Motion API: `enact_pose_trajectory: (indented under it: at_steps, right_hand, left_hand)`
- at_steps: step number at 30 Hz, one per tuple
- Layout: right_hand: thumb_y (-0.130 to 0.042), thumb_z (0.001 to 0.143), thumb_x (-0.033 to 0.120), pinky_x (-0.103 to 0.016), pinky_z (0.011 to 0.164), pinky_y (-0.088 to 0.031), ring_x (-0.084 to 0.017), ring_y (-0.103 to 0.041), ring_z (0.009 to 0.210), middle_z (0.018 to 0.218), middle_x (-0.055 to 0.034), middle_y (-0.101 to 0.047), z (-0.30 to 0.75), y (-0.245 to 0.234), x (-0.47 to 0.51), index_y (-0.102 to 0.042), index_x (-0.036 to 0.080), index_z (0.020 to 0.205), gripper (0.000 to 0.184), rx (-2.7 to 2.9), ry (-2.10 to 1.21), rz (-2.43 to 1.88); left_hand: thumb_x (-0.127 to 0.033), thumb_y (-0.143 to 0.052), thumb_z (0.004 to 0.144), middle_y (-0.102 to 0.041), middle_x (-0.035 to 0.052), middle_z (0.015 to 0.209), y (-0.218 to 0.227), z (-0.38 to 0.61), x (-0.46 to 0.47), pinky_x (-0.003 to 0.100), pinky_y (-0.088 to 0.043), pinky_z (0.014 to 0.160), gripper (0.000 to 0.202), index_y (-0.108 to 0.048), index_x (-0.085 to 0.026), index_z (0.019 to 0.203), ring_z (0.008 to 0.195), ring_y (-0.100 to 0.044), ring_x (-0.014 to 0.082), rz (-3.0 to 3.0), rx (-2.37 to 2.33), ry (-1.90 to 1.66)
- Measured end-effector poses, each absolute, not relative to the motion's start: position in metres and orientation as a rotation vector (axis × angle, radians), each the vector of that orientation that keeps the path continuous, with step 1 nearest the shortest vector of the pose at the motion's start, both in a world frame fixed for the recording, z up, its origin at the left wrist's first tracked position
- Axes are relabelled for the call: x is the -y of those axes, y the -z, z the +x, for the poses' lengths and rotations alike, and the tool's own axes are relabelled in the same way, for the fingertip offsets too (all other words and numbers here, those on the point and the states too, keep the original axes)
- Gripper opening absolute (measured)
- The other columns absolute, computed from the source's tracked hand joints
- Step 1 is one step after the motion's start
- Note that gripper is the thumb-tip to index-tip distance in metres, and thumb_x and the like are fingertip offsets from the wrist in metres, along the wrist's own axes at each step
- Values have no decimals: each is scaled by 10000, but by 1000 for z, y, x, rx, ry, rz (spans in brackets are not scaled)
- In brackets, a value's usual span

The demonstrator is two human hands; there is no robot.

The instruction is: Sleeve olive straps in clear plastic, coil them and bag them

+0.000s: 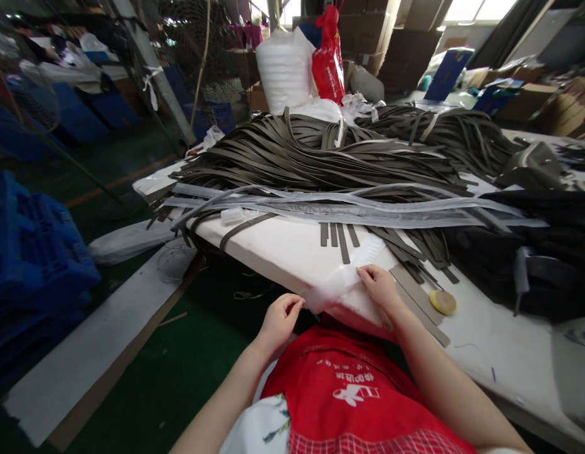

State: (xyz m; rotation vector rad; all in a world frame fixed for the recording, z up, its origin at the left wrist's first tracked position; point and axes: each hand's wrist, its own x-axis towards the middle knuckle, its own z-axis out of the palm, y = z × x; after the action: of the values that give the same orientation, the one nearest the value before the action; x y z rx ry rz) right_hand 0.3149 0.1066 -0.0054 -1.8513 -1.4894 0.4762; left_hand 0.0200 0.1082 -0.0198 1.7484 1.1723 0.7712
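We find L hand [279, 318] & R hand [380, 290] each pinched shut on one end of the clear film strip [332, 287], at the worktop [292, 252] near edge, just beside grey strips [418, 296]. Rec.: keep tension even, film flat, no creases.

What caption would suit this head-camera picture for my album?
Left hand and right hand pinch a clear strip at the table edge, a heap of dark strips behind.

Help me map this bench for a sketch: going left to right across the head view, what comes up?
Blue crate → left hand → clear sheet → right hand → yellow tape roll → black cloth pile.
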Motion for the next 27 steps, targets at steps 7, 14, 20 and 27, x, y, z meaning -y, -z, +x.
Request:
enact_pose_trajectory:
  at_steps: [7, 14, 20, 27]
  right_hand:
    - [-463, 899, 514, -293, 583, -477, -188, -604, 581, 603, -30, -638, 323, -12, -95, -658, 172, 762, 417, 1342, -503, -1737]
    - [-513, 937, 373, -345, 772, -497, -224, -657, 833, 916, -79, -720, 302, -36, -73, -691, 216, 823, 264, 1537, -240, -1660]
    - [-492, 965, 307, -347, 791, -501, -223, -674, 849, 938, -76, -733, 294, -37, -62, -715, 227, 884, 250, 1650, -32, -1693]
    - [-565, 914, 375, -298, 645, -499, -182, -615, 670, 740, -39, -681, 316, -40, -61, -682, 197, 766, 260, 1177, -309, -1593]
  left_hand:
    - [-310, -520, 925, -720, 58, 959, -3, 36, -126, 327, -544, 829, 201, -694, -214, 901, 907, -674, 203, 1849, -1143, -834]
    - [-321, -473, 950, -724, 60, 982, -37, 78, -152, 321, -506, 895, 253, -696, -210, 903, 962, -660, 201, 1963, -996, -843]
    - [-358, -451, 942, -727, 69, 947, -46, 119, -164, 324, -502, 868, 303, -709, -204, 908, 937, -660, 214, 2029, -890, -640]
    - [-498, -432, 932, -734, 91, 969, -40, 153, -187, 349, -503, 866, 436, -711, -164, 957, 949, -655, 232, 1617, -862, -372]
